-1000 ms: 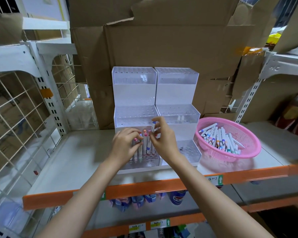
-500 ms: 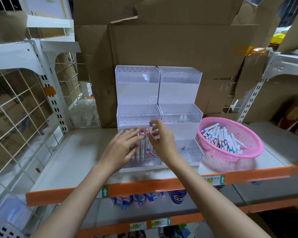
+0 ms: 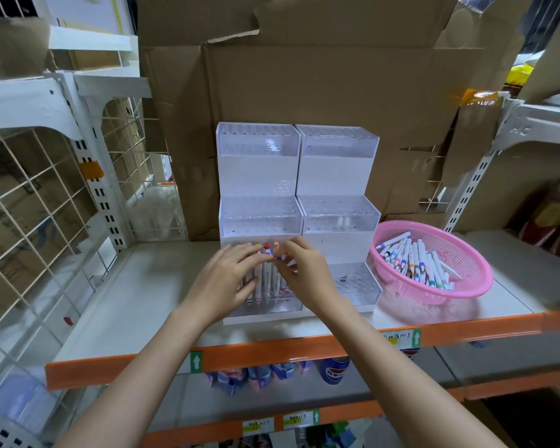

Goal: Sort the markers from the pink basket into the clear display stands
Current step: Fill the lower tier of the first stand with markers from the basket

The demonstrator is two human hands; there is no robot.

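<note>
Two clear stepped display stands sit side by side on the shelf, the left stand and the right stand. Several markers stand upright in the left stand's lowest tier. My left hand rests on them with fingers stretched across their upper ends. My right hand pinches the top of a blue-capped marker among them. The pink basket sits to the right with several loose markers lying in it. Two white marker ends show in the right stand's middle tier.
Torn cardboard stands behind the stands. A wire grid panel closes the left side. Brown bottles stand on the neighbouring shelf at right. The shelf's orange front edge runs below my wrists.
My right hand has lowered the blue-capped marker down among the standing ones. My left hand's fingers have gone from curled round the markers to stretched over them.
</note>
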